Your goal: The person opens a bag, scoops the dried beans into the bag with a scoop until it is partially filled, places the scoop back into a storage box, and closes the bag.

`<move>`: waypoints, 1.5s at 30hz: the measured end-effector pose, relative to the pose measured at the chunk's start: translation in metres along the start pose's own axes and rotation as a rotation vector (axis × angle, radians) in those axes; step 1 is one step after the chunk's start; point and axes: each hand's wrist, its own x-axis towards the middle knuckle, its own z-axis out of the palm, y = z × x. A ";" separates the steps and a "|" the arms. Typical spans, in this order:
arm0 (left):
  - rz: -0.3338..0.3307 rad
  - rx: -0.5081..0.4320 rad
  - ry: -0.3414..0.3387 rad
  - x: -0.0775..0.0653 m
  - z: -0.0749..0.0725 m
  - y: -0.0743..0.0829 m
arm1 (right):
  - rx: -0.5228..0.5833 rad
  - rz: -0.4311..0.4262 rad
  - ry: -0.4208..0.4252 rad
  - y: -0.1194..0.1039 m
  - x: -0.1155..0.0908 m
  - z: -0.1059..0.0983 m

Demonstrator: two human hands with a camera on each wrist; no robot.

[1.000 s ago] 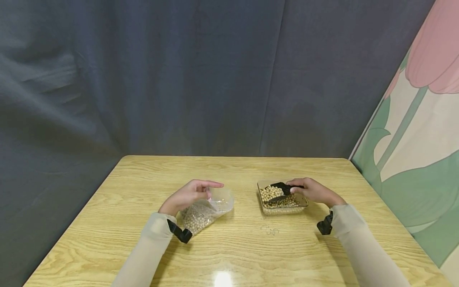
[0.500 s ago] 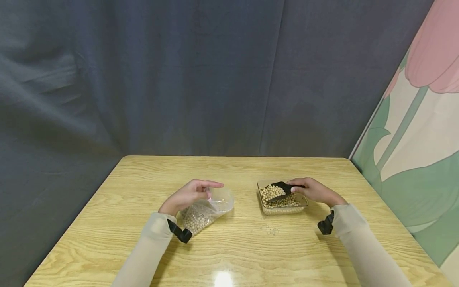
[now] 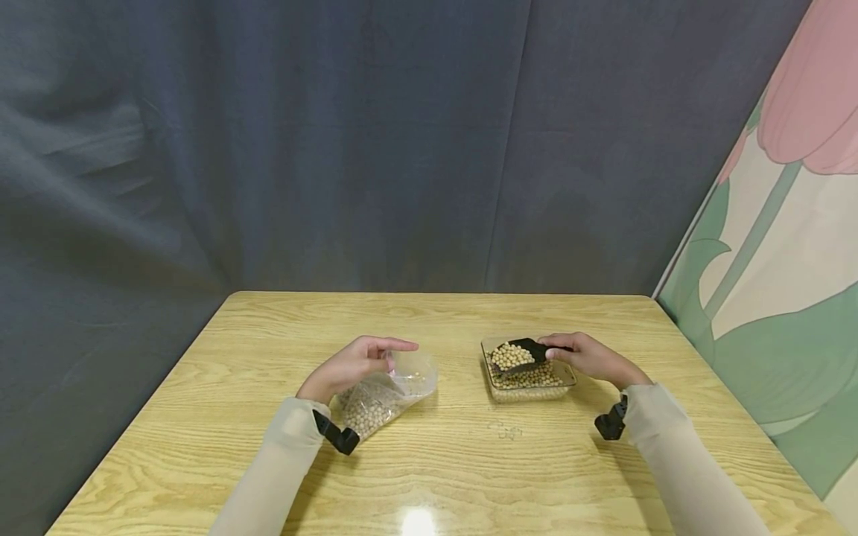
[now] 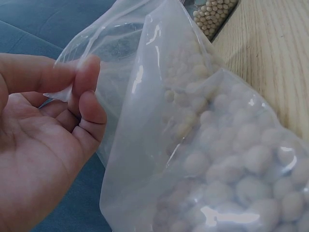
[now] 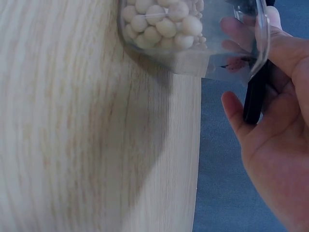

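Scoop (image 3: 532,348), black, gripped by the handle between thumb and curled fingers of the right hand (image 3: 590,359). Held over the tub (image 3: 567,377), with its blade pointing left and heaped with beans (image 3: 512,356). Impossible to tell whether touching the load below or the rim. Probably light and stiff in itself, but nose-heavy when filled like this, and likely to shed round, rolling beans at any tilt. Best held level, by the handle, close to the blade.

To the left of the tub, well apart from it: the left hand (image 3: 351,366), pinching the film of a clear bag (image 3: 377,408) with the fingertips. Gaping toward the tub, with more beans slumped low inside. Looks soft, slick and floppy, with most weight likely at the bottom; better taken by the upper edge, without tugging at the thin film.

Beneath the tub, a wood-grain table (image 3: 469,469); just in front of it, faint marks (image 3: 506,431), too small to make out. Beyond the tub, a dark curtain (image 3: 402,149); far to its right, a flowered panel (image 3: 771,246).
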 end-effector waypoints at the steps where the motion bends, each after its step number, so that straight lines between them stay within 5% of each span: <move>1: -0.002 -0.003 0.001 0.000 0.000 0.000 | -0.004 -0.004 0.001 0.000 0.000 0.000; 45: 0.017 -0.039 -0.012 -0.003 -0.003 -0.001 | 0.010 -0.049 0.109 -0.028 0.010 -0.001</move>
